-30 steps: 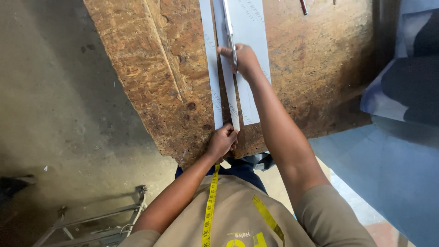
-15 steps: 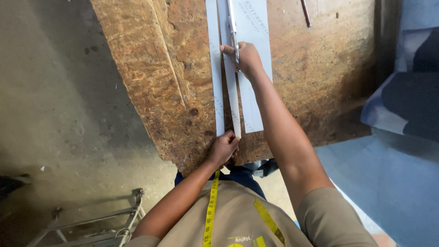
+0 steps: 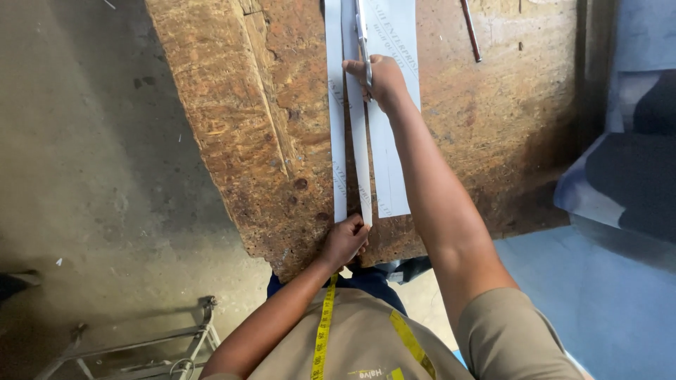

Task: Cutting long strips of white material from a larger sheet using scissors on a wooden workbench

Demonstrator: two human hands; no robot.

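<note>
- Right hand: arm stretched far fwd over the table, fingers closed round the handles of a pair of scissors; blades point away from the person, along the paper.
- Scissors sit on the cut line btwn a narrow strip and the wider part of the grey-white sheet; can't tell how far the blades are apart, too thin and partly cropped at the top edge.
- Left hand: at the near table edge, fingers pinched shut on the near end of the cut strip, holding it where it meets the edge.
- Sheet lies flat, lengthwise away from the person, near the table's left side; has faint printed lettering. It's split into three long bands: thin one on the left, the held strip in the middle, the wide one on the right.
- Table: rough, worn brown wood, stained, w/ a raised plank running along its left part.
- Thin dark red rod lies on the table, top right, well apart from the sheet.
- Yellow tape measure hangs round the person's neck over a tan shirt.
- Floor to the left: bare grey concrete; metal rack frame at bottom left.
- Right side: blue-grey cloth beside the table, blue surface under it.
</note>
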